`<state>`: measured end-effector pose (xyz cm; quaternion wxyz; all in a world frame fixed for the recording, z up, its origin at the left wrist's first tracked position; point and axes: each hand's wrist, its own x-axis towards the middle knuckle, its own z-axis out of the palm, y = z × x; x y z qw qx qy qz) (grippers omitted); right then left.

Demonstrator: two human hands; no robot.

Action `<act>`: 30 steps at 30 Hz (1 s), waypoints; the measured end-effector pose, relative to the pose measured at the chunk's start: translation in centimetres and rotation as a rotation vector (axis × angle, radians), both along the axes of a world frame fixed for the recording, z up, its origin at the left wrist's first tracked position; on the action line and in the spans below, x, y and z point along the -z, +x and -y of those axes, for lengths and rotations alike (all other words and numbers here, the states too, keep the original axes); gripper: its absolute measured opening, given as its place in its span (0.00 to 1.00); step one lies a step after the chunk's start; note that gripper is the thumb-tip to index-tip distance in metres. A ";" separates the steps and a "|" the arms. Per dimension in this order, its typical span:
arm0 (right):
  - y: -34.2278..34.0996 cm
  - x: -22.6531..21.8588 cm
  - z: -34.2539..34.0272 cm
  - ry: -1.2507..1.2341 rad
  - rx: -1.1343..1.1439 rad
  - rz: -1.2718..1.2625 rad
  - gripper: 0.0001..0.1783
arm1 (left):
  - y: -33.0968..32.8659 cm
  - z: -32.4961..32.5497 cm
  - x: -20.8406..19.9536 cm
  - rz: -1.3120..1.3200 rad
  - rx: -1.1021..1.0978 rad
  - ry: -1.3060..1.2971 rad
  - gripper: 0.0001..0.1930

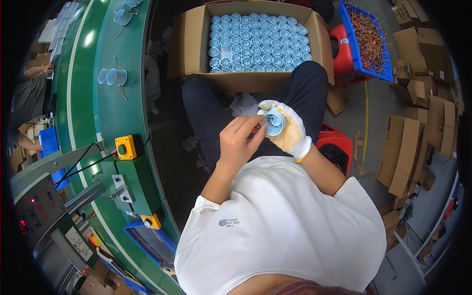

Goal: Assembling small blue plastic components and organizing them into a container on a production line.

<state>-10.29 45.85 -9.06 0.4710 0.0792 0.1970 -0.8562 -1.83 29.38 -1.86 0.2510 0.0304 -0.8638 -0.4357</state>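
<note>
Green bench [120, 49] is seen at L, boxed cups [266, 45] ahead. Blue cup [277, 129] is clamped in gloved R hand [293, 132] above lap; bare L hand [239, 140] is held at its mouth, fingertips close, pinch can't be confirmed.

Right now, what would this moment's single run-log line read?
left hand: bare, at mouth of cup | right hand: gloved, holding cup | box: ahead, blue pieces in rows
</note>
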 end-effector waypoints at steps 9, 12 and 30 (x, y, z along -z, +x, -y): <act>0.2 -1.0 0.8 0.203 0.078 -0.229 0.29 | 0.8 0.6 0.6 0.195 0.106 0.088 0.14; 0.3 -2.0 1.2 0.224 0.063 -0.143 0.32 | 0.7 0.3 1.1 0.180 0.089 0.222 0.14; 0.5 -0.5 0.6 0.187 -0.129 -0.130 0.27 | 0.7 0.8 0.1 0.385 0.012 -0.319 0.09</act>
